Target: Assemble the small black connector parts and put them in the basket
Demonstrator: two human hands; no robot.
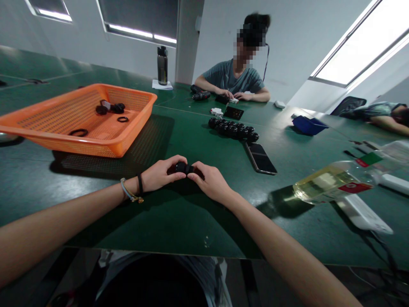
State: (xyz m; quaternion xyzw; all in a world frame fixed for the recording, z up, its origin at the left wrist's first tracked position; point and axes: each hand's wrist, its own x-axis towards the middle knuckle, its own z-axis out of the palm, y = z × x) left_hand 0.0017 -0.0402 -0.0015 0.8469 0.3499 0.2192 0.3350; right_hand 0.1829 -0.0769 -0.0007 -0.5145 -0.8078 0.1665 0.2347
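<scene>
Orange basket holds 2 rings and dark parts; left fingers and right fingers clamp a black object.

A small black part, rounded at its left end, is pinched between left hand and right hand. Finer details are unclear.

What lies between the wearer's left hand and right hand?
The head view shows a small black item there, held by the fingertips of the left hand and right hand; whether it is one piece or two is unclear.
</scene>
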